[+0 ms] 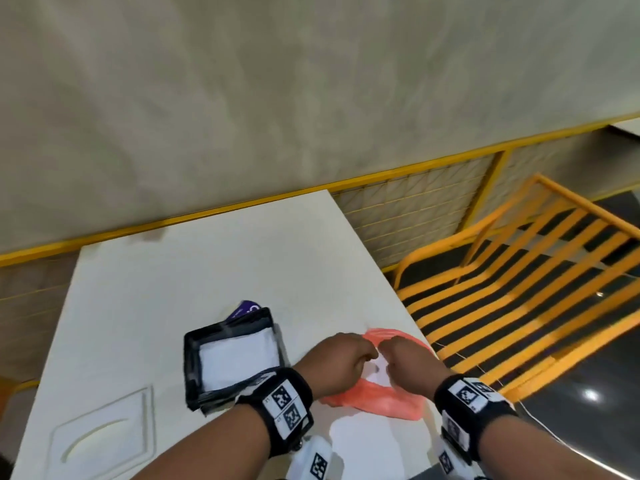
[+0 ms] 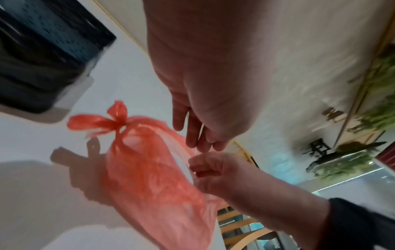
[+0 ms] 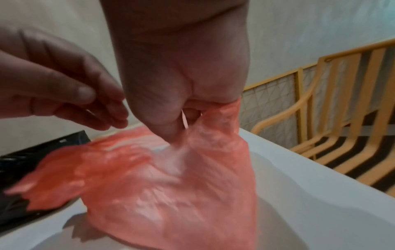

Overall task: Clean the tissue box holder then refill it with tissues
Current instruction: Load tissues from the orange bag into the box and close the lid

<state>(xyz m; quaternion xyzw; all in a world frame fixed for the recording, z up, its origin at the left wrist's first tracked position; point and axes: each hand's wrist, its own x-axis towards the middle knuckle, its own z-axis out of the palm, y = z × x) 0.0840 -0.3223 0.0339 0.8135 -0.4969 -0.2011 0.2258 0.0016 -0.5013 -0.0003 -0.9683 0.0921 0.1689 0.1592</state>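
Right hand's pinch on bag

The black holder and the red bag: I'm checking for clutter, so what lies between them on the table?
Only the left hand hovers there; the head view shows bare table between the black holder and the red bag.

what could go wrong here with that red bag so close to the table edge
The red bag lies by the right edge of the table, so a tug could drag it off toward the chair. The right hand pinches thin plastic, which may tear. The left hand has no clear grip, so the bag may slip. The black holder sits close by and could get bumped.
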